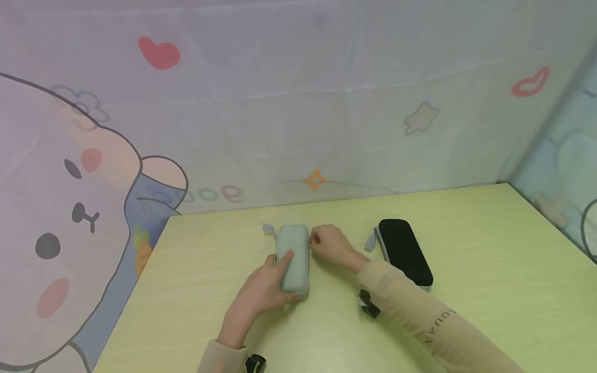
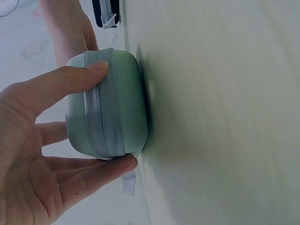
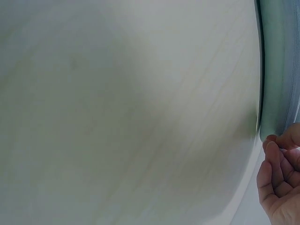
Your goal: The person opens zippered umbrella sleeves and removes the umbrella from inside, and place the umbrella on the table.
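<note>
A mint-green zippered case (image 1: 293, 248) lies lengthwise on the table, with a grey zipper band (image 2: 104, 108) running around its side. My left hand (image 1: 262, 291) grips its near end and left side, the thumb pressing on the zipper band in the left wrist view. At the case's right side, towards the far end, my right hand (image 1: 332, 244) has its fingers curled in, thumb and forefinger pinched together beside the zipper band. The zipper pull is hidden between those fingertips. A grey fabric tab (image 1: 269, 228) sticks out from the case's far left side.
To the right, a black-topped case (image 1: 406, 251) with a grey strap (image 1: 370, 241) lies on the table (image 1: 489, 248), partly behind the right sleeve. A printed cloth (image 1: 280, 103) hangs behind the table's back edge.
</note>
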### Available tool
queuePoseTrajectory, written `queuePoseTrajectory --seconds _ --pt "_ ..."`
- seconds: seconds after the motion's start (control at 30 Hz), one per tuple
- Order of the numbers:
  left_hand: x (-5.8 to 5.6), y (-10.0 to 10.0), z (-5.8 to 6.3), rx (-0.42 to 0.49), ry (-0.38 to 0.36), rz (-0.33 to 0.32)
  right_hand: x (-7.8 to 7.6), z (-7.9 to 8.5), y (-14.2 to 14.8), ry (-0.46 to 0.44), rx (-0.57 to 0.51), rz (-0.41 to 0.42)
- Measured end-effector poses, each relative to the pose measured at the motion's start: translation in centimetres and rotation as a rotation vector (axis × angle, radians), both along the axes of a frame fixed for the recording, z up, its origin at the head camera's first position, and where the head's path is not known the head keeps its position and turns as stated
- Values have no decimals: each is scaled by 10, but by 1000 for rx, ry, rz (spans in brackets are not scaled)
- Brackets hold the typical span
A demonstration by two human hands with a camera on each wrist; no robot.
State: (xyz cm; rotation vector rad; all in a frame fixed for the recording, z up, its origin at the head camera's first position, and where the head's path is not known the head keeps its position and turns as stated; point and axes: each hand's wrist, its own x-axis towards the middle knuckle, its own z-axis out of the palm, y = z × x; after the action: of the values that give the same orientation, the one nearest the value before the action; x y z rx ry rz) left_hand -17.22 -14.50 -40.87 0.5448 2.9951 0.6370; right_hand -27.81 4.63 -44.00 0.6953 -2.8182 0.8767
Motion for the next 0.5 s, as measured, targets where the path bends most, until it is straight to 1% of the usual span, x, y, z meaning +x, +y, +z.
queuePoseTrajectory --seconds 0.23,0.5 --pt "1 0 0 2 12 4 1 2 0 -7 7 -1" --pt "1 1 2 -10 21 -3 3 1 1 -39 -17 8"
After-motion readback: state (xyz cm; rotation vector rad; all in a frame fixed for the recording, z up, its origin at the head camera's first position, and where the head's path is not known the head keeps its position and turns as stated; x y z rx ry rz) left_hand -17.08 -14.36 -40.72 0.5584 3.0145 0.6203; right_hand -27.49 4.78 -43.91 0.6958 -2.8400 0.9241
